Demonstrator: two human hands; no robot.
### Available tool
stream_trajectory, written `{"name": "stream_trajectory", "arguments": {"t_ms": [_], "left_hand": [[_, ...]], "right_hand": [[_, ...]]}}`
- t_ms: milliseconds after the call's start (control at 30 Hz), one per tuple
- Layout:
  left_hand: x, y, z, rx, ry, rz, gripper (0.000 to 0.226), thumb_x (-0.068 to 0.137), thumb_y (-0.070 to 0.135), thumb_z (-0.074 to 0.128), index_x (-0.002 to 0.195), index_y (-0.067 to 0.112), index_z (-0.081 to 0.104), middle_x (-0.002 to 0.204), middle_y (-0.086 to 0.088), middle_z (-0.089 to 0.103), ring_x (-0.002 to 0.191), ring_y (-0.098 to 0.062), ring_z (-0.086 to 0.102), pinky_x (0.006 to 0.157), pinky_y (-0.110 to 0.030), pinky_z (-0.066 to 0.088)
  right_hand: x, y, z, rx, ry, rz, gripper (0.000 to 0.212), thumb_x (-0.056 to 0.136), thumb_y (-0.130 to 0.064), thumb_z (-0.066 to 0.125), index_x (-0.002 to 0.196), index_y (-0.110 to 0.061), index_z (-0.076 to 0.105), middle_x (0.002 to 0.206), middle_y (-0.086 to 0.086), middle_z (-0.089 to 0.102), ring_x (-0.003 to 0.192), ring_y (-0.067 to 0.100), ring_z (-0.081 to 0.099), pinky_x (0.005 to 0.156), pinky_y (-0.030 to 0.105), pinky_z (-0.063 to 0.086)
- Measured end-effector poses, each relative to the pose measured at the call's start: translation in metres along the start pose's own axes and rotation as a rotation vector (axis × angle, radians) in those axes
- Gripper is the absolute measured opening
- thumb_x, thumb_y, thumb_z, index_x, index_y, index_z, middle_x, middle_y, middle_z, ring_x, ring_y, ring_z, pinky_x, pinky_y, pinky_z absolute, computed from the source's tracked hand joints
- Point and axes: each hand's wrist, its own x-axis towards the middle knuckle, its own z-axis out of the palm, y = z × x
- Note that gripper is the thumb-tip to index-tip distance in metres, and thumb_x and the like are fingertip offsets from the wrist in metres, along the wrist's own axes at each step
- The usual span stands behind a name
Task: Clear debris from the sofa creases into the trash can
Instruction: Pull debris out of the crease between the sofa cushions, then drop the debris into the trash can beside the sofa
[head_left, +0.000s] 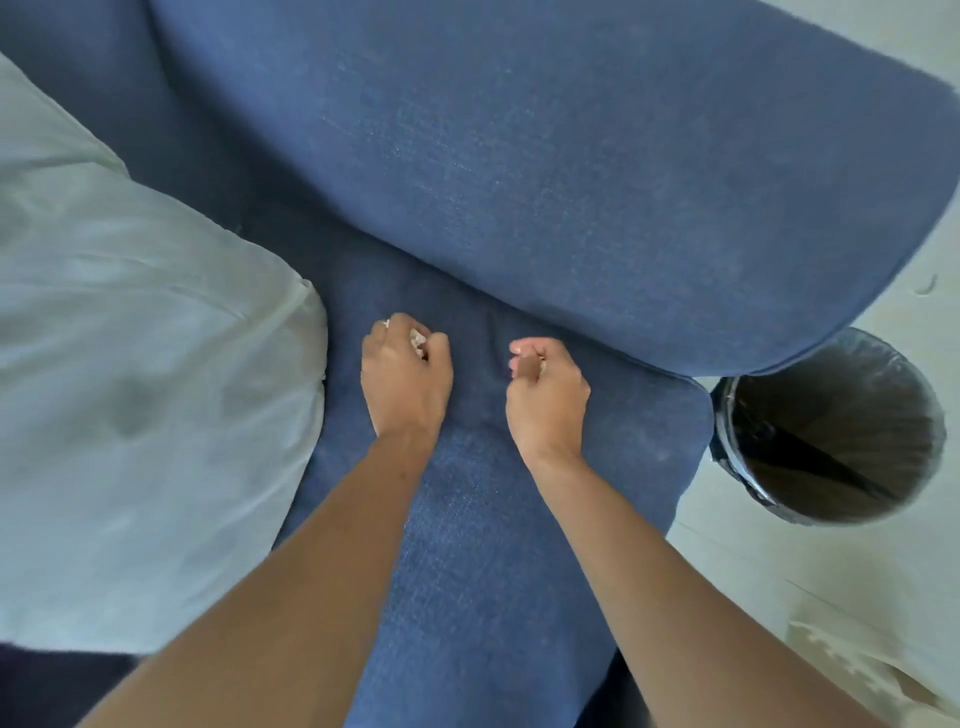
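Note:
Both my hands rest on the blue sofa seat (467, 519), just in front of the crease (467, 306) under the blue armrest cushion (571, 156). My left hand (405, 376) is curled into a fist, and pale bits of debris (418, 340) show between its fingers. My right hand (545, 395) is also curled shut, with a small pale-brown scrap (537, 364) pinched at its fingertips. The trash can (831, 431), lined with a black bag, stands on the floor at the right, beside the sofa's corner.
A large white pillow (130, 389) lies on the sofa to the left of my left hand. Pale floor (831, 597) stretches to the right around the can, with a light patterned mat (852, 670) at the lower right.

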Motion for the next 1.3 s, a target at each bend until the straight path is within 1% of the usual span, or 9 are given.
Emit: {"name": "stream_trajectory", "arguments": {"t_ms": [100,333,500,600,733,900,967,1067,1300], "left_hand": [[-0.033,0.018,-0.005,0.014,-0.092,-0.059,0.018,0.087,0.018,0.06,0.08,0.001,0.063,0.081,-0.013,0.067,0.077,-0.03,0.059,0.072,-0.036,0.045],[-0.107,0.066,0.013,0.028,-0.386,-0.038,0.056,0.1,0.026,0.051,0.049,0.016,0.029,0.045,0.001,0.035,0.049,-0.021,0.035,0.048,-0.03,0.026],[-0.155,0.113,0.058,0.046,-0.475,0.025,0.061,0.099,0.025,0.052,0.045,0.017,0.024,0.041,0.002,0.028,0.048,-0.021,0.031,0.054,-0.03,0.029],[-0.183,0.145,0.095,0.064,-0.56,0.138,0.061,0.1,0.025,0.051,0.045,0.02,0.024,0.042,0.0,0.033,0.054,-0.028,0.038,0.058,-0.036,0.037],[-0.209,0.188,0.146,0.103,-0.697,0.181,0.043,0.103,0.035,0.04,0.072,0.008,0.056,0.088,-0.018,0.067,0.088,-0.037,0.056,0.084,-0.041,0.042],[-0.233,0.231,0.215,0.061,-0.871,0.029,0.042,0.106,0.035,0.032,0.131,0.005,0.049,0.134,-0.014,0.051,0.112,-0.022,0.048,0.09,-0.032,0.036],[-0.239,0.241,0.245,0.041,-0.92,-0.024,0.047,0.106,0.039,0.028,0.139,0.008,0.042,0.143,-0.012,0.042,0.125,-0.025,0.044,0.095,-0.032,0.035],[-0.241,0.249,0.283,0.071,-1.002,-0.098,0.062,0.104,0.054,0.018,0.146,0.012,0.036,0.153,-0.012,0.033,0.136,-0.03,0.039,0.111,-0.044,0.033],[-0.239,0.249,0.306,0.215,-1.174,-0.207,0.082,0.096,0.069,0.004,0.144,0.019,0.047,0.154,-0.007,0.039,0.14,-0.03,0.037,0.117,-0.048,0.025]], "right_hand": [[-0.009,0.004,-0.034,0.075,-0.036,0.216,0.028,0.094,-0.004,0.042,0.094,-0.018,0.067,0.095,-0.001,0.068,0.074,0.011,0.058,0.061,0.015,0.045],[-0.018,0.027,-0.121,0.262,0.019,0.441,0.019,0.09,-0.015,0.049,0.08,-0.022,0.064,0.075,-0.004,0.06,0.07,0.017,0.053,0.065,0.028,0.043],[0.006,0.069,-0.183,0.328,0.113,0.576,0.029,0.088,-0.013,0.047,0.061,-0.022,0.05,0.064,-0.004,0.048,0.058,0.014,0.042,0.059,0.03,0.037],[0.026,0.102,-0.223,0.332,0.206,0.63,0.03,0.092,-0.02,0.044,0.065,-0.025,0.056,0.068,-0.005,0.051,0.067,0.014,0.046,0.074,0.036,0.043],[0.052,0.145,-0.275,0.295,0.153,0.672,0.023,0.086,-0.024,0.042,0.066,-0.025,0.052,0.07,-0.004,0.051,0.084,0.025,0.051,0.08,0.041,0.045],[0.098,0.203,-0.323,0.32,0.174,0.769,0.018,0.099,-0.016,0.043,0.091,-0.007,0.056,0.077,0.003,0.055,0.069,0.017,0.056,0.069,0.035,0.054],[0.121,0.222,-0.334,0.329,0.156,0.766,0.029,0.099,-0.028,0.039,0.102,-0.005,0.056,0.083,0.006,0.056,0.073,0.019,0.057,0.074,0.039,0.056],[0.149,0.246,-0.344,0.195,0.127,0.789,0.052,0.098,-0.043,0.026,0.119,-0.008,0.057,0.11,0.009,0.057,0.107,0.03,0.057,0.105,0.05,0.045],[0.17,0.266,-0.349,0.209,0.001,0.919,0.07,0.099,-0.063,0.015,0.149,-0.018,0.036,0.156,0.004,0.036,0.143,0.029,0.033,0.119,0.048,0.024]]}}
